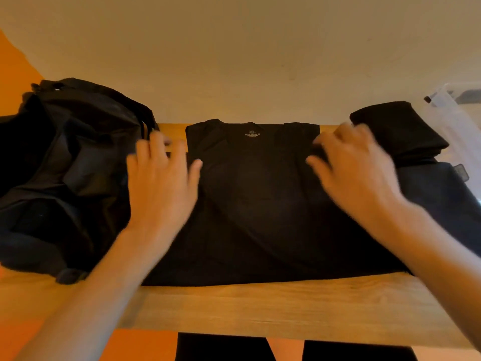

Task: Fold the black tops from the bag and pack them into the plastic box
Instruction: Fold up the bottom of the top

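1. The left hand (161,178) is spread wide with straight fingers, palm down, and holds nothing. Its thumb lies on the left edge of the black top (255,204), and its fingertips reach past that edge over the desk (260,308).
2. The right hand (356,168) is at the top's right shoulder, with its fingers bent toward the cloth. Motion blur hides the fingertips, so I cannot tell whether it pinches the fabric or only touches it.
3. The black top lies flat in the middle of the desk with its sleeves folded in. Its collar points away from the person, and an "XL" neck label shows.
4. The bag (65,165), black and slumped open, sits just left of the top. Its inside is too dark to make out.
5. A pile of folded tops (398,128) sits right of the top, beyond the right hand.
6. More dark cloth (442,194) lies nearer the person, right of the top. The right forearm partly covers it, and I cannot tell what it is.
7. The plastic box (453,100), clear and pale, stands to the right of the folded pile. The frame edge cuts it off, and its contents cannot be seen.
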